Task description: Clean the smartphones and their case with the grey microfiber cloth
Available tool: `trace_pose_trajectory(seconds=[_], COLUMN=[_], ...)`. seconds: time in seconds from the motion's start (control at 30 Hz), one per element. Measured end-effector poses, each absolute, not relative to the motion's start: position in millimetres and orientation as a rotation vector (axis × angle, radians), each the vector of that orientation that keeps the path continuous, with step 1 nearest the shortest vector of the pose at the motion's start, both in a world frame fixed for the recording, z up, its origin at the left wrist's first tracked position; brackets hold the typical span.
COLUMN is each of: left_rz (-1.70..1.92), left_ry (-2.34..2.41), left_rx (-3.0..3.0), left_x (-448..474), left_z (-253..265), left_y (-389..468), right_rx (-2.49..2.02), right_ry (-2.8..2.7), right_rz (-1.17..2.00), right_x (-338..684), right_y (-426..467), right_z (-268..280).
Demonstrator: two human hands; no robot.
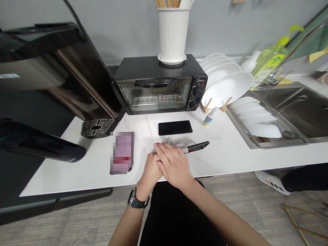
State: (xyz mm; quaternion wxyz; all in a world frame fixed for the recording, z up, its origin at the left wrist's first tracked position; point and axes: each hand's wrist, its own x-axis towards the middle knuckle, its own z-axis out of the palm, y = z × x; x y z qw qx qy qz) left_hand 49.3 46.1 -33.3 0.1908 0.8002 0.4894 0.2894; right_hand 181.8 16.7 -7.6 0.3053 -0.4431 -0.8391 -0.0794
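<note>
My left hand (151, 168), with a black-strapped watch at the wrist, rests at the counter's front edge, its fingers mostly hidden under my right hand. My right hand (175, 164) lies over it, fingers stretched out and together. Just behind the hands is a grey, blurred cloth-like thing (183, 140), partly covered. A slim black object with a red mark (198, 147) sticks out to the right of my right hand; its kind is unclear. Farther back lies a black phone (175, 127), screen dark. To the left, another phone (123, 150) has a pixelated pinkish surface.
A toaster oven (159, 92) bears a white cup of sticks (174, 34). At left are a dark dispenser (84, 68) and a dark cylinder (51, 143). Right: a small spray bottle (209, 117), racked plates (228, 87), a sink (304, 109), and a person's shoe (271, 181).
</note>
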Motion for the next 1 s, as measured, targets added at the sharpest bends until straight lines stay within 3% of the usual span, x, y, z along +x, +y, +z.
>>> trace_pose_trajectory(seconds=[0.27, 0.43, 0.63, 0.87, 1.0], left_rz=[0.857, 0.864, 0.882, 0.854, 0.798], left_ry=[1.237, 1.265, 1.305, 1.256, 1.194], left_rx=[2.058, 2.09, 2.194, 2.108, 2.054], left_x=[53, 52, 43, 46, 50], left_z=[-18, -24, -37, -20, -17], left_y=[45, 45, 49, 44, 43], right_rx=[-1.453, -1.599, -1.327, -1.376, -1.509], right_ry=[-2.133, -1.907, -2.113, -2.188, -2.041], right_rz=[-0.285, -0.22, -0.089, -0.287, -0.232], right_x=[286, 247, 174, 264, 285], right_y=[29, 25, -1, 18, 20], right_z=[-4, -6, -14, -4, -3])
